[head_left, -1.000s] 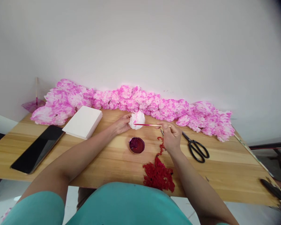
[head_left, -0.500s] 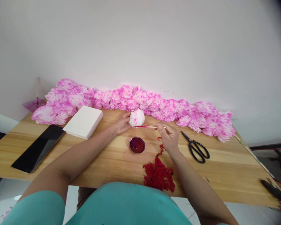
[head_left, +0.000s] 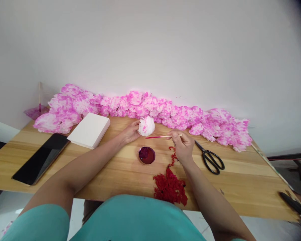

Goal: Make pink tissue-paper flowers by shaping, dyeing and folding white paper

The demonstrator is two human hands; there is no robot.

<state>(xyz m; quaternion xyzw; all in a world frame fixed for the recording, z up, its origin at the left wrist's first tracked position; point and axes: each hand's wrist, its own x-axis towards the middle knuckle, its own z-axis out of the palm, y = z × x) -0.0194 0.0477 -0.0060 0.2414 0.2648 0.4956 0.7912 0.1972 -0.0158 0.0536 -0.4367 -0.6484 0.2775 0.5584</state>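
My left hand (head_left: pixel 132 132) is closed on a white paper flower (head_left: pixel 147 126) with a few pink marks, held up above the table. In my right hand (head_left: pixel 182 144) is a thin wooden stick (head_left: pixel 163 136), its left half stained dark pink. The stick lies level, its stained tip just below the flower and slightly apart from it. Beneath the two hands stands a small cup (head_left: pixel 147 155) holding dark red-purple liquid. A tangled heap of red yarn (head_left: pixel 170 187) lies nearer to me, a loose strand trailing up toward my right hand.
Along the wall runs a long row of pink-and-white paper flowers (head_left: pixel 150 107). On the left are a white block of paper (head_left: pixel 90 129) and a black phone (head_left: pixel 41 159). Black scissors (head_left: pixel 210 159) lie to the right. A stick (head_left: pixel 40 97) stands in a purple-stained bag (head_left: pixel 35 112) at far left.
My right hand has drawn the stick slightly to the right and down, away from the flower's lower edge. The left hand and the flower have barely moved.
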